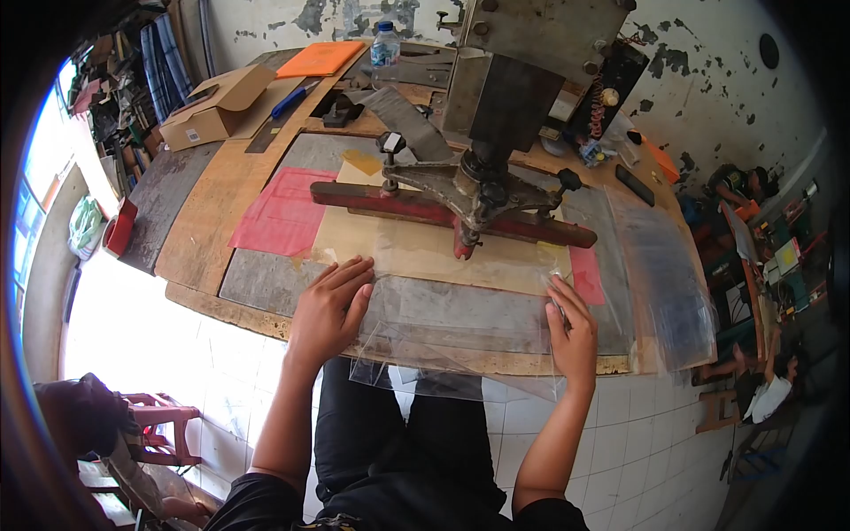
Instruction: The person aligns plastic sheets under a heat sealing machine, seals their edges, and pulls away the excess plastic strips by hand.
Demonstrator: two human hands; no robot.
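My left hand point(331, 310) lies flat on the left part of a clear plastic sheet point(443, 327), its fingers reaching the edge of a cream sheet point(407, 257). On the right, my right hand point(572, 334) has its thumb and fingers close together at the plastic's right side; what is between them is too small to name. The clear sheet hangs over the table's front edge. Above the cream sheet stands a press with a long red and brown bar point(531, 228). Pink sheets point(282, 212) show at the cream sheet's left and right ends.
A stack of clear plastic sheets point(664, 283) lies at the right edge, near a black phone point(634, 185). Behind are an open cardboard box point(208, 111), an orange folder point(320, 59) and a water bottle point(385, 55). People sit at far right and lower left.
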